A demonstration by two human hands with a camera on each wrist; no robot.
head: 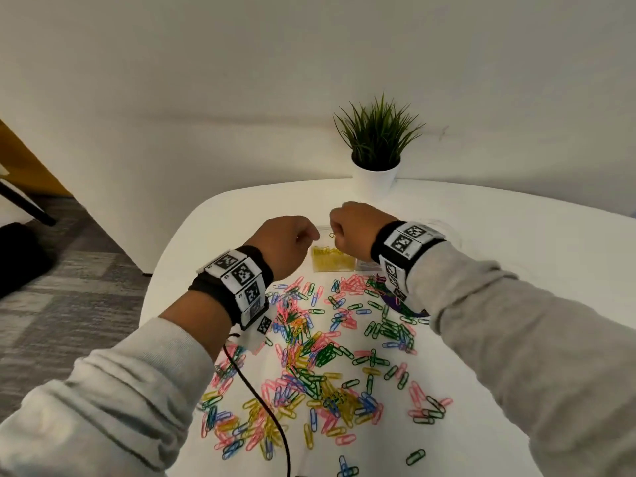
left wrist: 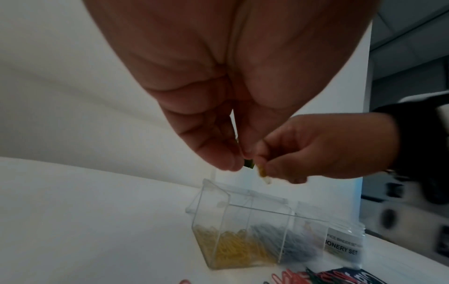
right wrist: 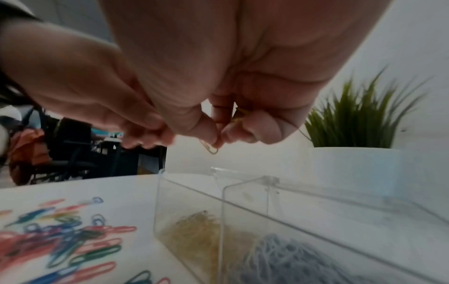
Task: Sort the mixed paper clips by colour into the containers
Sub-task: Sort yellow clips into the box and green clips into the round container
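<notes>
Hovering side by side above the clear plastic compartmented container (head: 333,259), my hands are both raised off the white tabletop (head: 516,235). My right hand (head: 351,228) pinches a yellow wire paper clip (right wrist: 209,147) between thumb and fingertips, the clip hanging directly over the compartment that holds the yellow clips. My left hand (head: 280,244), close beside the right, has its fingers drawn together on a small dark green clip (left wrist: 248,164); the two pinches nearly touch in the left wrist view. The next compartment to the right holds pale blue-grey clips (right wrist: 286,255). The mixed pile of pink, green, blue and yellow paper clips (head: 320,356) lies spread on the tabletop nearer to me, below both wrists. A white pot with a green grass-like plant (head: 377,156) stands just behind the container, near the tabletop's far edge. Bare tabletop extends to the right of the container; the rounded left edge lies close beside my left wrist. A black cable (head: 265,404) crosses the pile.
</notes>
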